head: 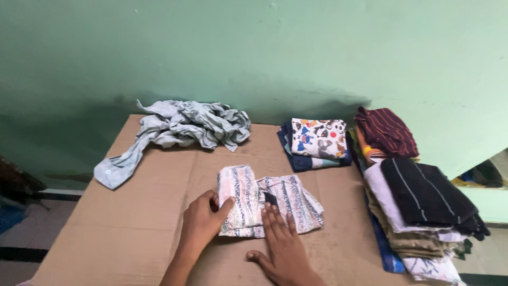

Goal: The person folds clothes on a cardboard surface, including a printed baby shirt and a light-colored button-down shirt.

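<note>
A striped, pale patterned garment [286, 198] lies partly folded on the cardboard-covered table [132, 222]. My left hand [203, 220] grips the garment's left folded edge, thumb on top. My right hand [280, 243] lies flat with fingers spread, pressing the garment's lower middle part. A small dark tag shows near my right fingertips.
A crumpled light grey shirt [180, 127] lies at the table's back left. A folded pile with a cartoon-print cloth on top [317, 139] sits at the back. A tall stack of folded clothes [418, 206], with a maroon striped piece [386, 131] behind it, fills the right side. A green wall stands behind.
</note>
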